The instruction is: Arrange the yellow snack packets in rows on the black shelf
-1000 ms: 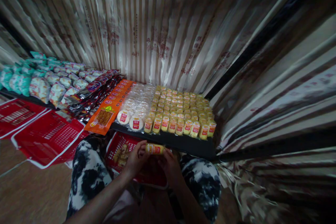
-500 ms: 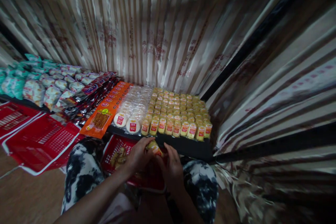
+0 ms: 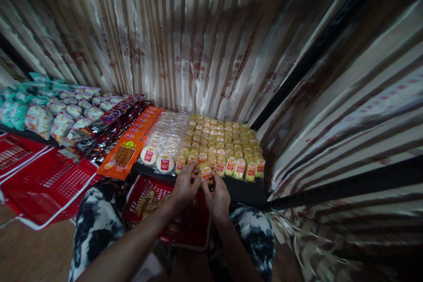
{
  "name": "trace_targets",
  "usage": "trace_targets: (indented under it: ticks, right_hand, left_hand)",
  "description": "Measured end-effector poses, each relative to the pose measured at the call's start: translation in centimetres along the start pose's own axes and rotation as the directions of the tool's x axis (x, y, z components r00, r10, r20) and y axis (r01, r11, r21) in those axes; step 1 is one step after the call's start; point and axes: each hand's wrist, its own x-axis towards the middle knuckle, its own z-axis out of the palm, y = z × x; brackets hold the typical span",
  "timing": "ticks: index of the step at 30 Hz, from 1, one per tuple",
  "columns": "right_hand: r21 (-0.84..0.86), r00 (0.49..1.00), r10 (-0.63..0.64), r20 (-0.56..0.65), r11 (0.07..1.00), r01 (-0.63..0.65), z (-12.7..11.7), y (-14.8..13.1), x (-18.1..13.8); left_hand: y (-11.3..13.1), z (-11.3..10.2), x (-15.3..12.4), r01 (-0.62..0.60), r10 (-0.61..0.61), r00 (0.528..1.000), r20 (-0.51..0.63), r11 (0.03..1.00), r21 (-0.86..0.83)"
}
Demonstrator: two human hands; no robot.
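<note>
Between my two hands is a small yellow snack pack (image 3: pixel 205 172) with a red and white label, held upright at the front edge of the shelf. My left hand (image 3: pixel 187 183) pinches its left side. On its right side the fingers of my right hand (image 3: pixel 216 193) are closed. Just behind it stand rows of matching yellow packs (image 3: pixel 230 166). Below my hands, a red basket (image 3: pixel 194 233) sits between my knees, with several yellowish packs (image 3: pixel 152 202) inside; my forearms hide part of it.
Left of the yellow packs lie clear-wrapped round white cakes (image 3: pixel 165 162), an orange bag of sticks (image 3: pixel 123 158), dark red packets (image 3: pixel 99 139), and white and teal bags (image 3: pixel 39 116). More red baskets (image 3: pixel 49 189) stand at left. A striped curtain (image 3: pixel 198 31) hangs behind the shelf (image 3: pixel 244 190).
Both hands have raised the yellow snack pack slightly, toward the front row on the shelf. It is now more upright, with its label facing me.
</note>
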Motion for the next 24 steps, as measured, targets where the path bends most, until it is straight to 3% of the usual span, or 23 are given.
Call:
trace_targets:
  ticks: [11, 17, 24]
  right_hand:
    - [0.078, 0.993, 0.117, 0.023, 0.990, -0.118, 1.5, -0.1, 1.0]
    - [0.139, 0.991, 0.130, -0.001, 0.982, -0.129, 1.9, 0.1, 0.9]
    - [0.167, 0.992, 0.128, 0.015, 0.978, -0.129, 2.2, 0.6, 1.0]
  left_hand:
    - [-1.9, 0.7, -0.6, 0.020, -0.016, 0.999, 0.045, 0.996, -0.082]
    - [-2.8, 0.7, -1.1, -0.161, 0.158, 0.986, 0.048, 0.983, 0.083]
    - [-2.6, 0.9, -1.6, -0.201, 0.186, 0.975, 0.119, 0.971, 0.127]
